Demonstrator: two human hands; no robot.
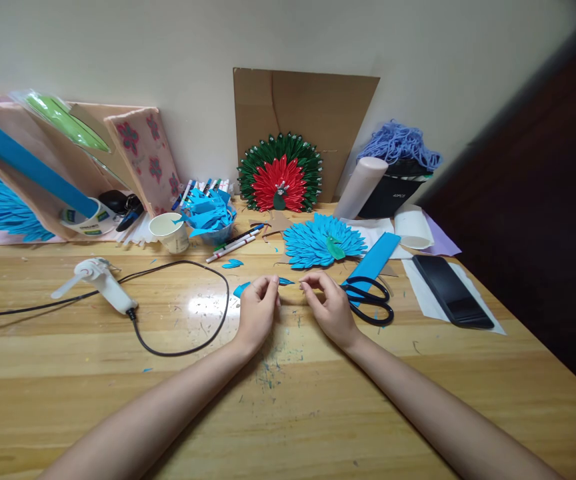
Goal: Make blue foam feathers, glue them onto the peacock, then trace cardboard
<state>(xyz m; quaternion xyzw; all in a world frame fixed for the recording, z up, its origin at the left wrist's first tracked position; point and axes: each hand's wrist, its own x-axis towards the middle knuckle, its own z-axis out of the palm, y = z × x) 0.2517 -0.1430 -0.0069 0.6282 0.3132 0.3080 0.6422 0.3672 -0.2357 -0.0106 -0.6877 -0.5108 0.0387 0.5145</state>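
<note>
My left hand (258,310) pinches a small pointed blue paper petal (286,282), which sticks out to the right past the fingertips. Facing it, my right hand (331,307) has thumb and forefinger drawn together just off the petal's tip; what they hold, if anything, is too small to make out. A blue paper scrap (241,290) shows at the left edge of my left hand. Black-handled scissors (371,299) lie beside my right hand, over a blue paper strip (379,257). Further back sits a blue paper peacock (318,243) with a green body, and loose blue petals (233,264).
A white glue gun (105,287) with a looping black cable lies left. Behind are a paper cup (169,233), a bowl of blue scraps (213,233), markers (235,245) and a red-green peacock (281,177) against cardboard (338,113). A phone (451,290) lies right.
</note>
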